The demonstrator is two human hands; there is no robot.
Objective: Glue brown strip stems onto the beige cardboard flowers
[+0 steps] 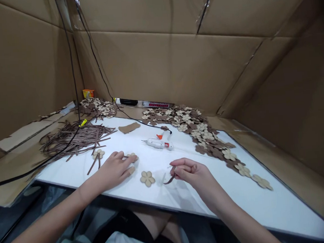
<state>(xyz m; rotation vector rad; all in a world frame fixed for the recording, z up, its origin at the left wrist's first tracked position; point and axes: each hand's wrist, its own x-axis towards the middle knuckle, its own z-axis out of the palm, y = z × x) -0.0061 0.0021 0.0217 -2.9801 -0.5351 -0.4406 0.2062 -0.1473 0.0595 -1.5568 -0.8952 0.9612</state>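
1. Here's my right hand (192,171), thumb and fingertips pinched together on a brown strip (170,180), over the white tabletop (240,190)
2. Over to my left hand (114,172): fingertips down at a beige flower (133,155), though whether they grip it I can't tell
3. Between my hands lies a bare flower (147,178), face up, with the glue gun (158,143) resting beyond
4. Progress, as I judge it: the far-left flower (98,154) has strips against it, perhaps joined; the bare one has none, and the heaped flowers (178,116) and strip pile (76,137) leave plenty to go
5. Lettering check: red-labelled package (157,104) and orange box (88,93) at the back, both too small to read
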